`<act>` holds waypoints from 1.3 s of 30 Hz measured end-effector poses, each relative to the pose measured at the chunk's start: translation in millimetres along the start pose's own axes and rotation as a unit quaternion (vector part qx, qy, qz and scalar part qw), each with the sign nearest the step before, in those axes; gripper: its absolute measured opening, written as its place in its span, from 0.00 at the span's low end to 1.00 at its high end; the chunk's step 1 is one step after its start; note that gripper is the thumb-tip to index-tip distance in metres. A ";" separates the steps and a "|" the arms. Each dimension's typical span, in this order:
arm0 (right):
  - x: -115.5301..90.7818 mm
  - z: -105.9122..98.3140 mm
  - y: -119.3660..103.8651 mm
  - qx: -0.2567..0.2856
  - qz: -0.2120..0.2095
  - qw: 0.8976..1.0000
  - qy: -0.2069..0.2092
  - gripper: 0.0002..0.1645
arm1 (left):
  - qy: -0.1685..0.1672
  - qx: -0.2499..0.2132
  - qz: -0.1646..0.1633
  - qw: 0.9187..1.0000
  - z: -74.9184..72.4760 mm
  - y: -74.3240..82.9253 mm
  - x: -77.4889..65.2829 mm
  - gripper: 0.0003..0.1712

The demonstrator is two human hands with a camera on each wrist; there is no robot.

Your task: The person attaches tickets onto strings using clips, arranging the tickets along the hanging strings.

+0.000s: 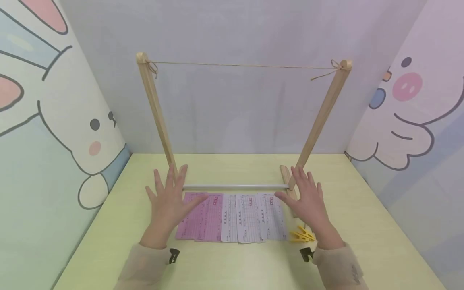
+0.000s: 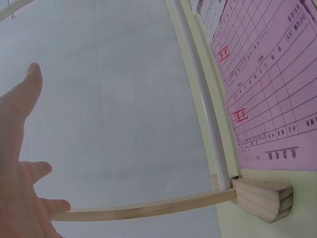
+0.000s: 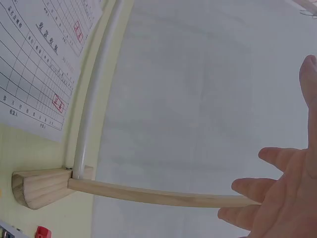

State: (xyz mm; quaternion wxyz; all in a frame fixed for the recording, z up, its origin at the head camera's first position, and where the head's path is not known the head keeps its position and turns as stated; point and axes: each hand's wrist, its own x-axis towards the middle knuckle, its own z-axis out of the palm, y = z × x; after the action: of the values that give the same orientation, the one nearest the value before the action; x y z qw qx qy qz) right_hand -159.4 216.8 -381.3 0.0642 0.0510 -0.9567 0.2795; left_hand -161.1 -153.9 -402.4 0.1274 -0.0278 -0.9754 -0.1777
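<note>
My left hand [image 1: 168,207] hovers with fingers spread and empty, near the left wooden post [image 1: 159,114]. Likewise spread and empty, my right hand [image 1: 309,203] is held up by the right wooden post [image 1: 322,114]. Between them on the table lies an overlapping row of printed receipt slips: pink slips [image 1: 212,221] on the left, white slips [image 1: 248,219] on the right. Red stamp marks show on some. Yellow clothespins [image 1: 302,235] lie beside the row, just left of my right wrist. In the left wrist view, pink slips [image 2: 277,94] lie beside the stand's wooden foot [image 2: 265,196].
A thin string [image 1: 235,65] is tied between the two post tops. Low down, a white rod [image 1: 235,186] joins the posts behind the slips. A small red object [image 3: 43,232] shows at the right wrist view's lower edge. Walls enclose the pale yellow table [image 1: 232,266].
</note>
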 end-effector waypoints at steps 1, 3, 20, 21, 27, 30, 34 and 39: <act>-0.9 -0.2 1.8 0.016 0.000 1.000 0.003 0.57 | 0.002 -0.005 -0.001 1.000 1.6 0.9 0.2 0.64; -2.5 -0.6 4.9 0.045 0.003 0.999 0.007 0.55 | 0.008 -0.013 0.000 1.000 4.5 3.2 0.4 0.64; -25.7 1.4 32.8 0.167 0.115 0.979 0.034 0.39 | 0.022 -0.101 0.016 0.995 33.1 23.9 -5.8 0.55; -27.3 1.6 34.5 0.173 0.125 0.976 0.037 0.39 | 0.021 -0.107 0.019 0.994 35.2 25.1 -6.2 0.54; -34.2 2.7 48.8 0.196 0.192 0.959 0.072 0.39 | -0.010 -0.180 0.011 0.983 47.8 35.7 -11.8 0.51; -38.1 2.5 56.8 0.197 0.214 0.953 0.083 0.40 | -0.032 -0.209 -0.001 0.977 54.0 42.3 -14.5 0.50; -42.1 2.1 67.6 0.192 0.229 0.950 0.092 0.40 | -0.052 -0.226 -0.007 0.973 60.5 51.5 -17.1 0.49; -43.8 0.4 79.3 0.188 0.247 0.946 0.095 0.42 | -0.067 -0.241 -0.012 0.968 68.1 62.5 -20.7 0.47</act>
State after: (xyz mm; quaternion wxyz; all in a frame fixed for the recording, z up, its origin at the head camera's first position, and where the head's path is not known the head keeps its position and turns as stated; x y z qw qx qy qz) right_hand -126.9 285.8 -430.1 0.0727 -0.2029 -0.8589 0.4646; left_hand -151.1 -71.6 -448.1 0.0490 -0.0581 -0.9105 -0.4065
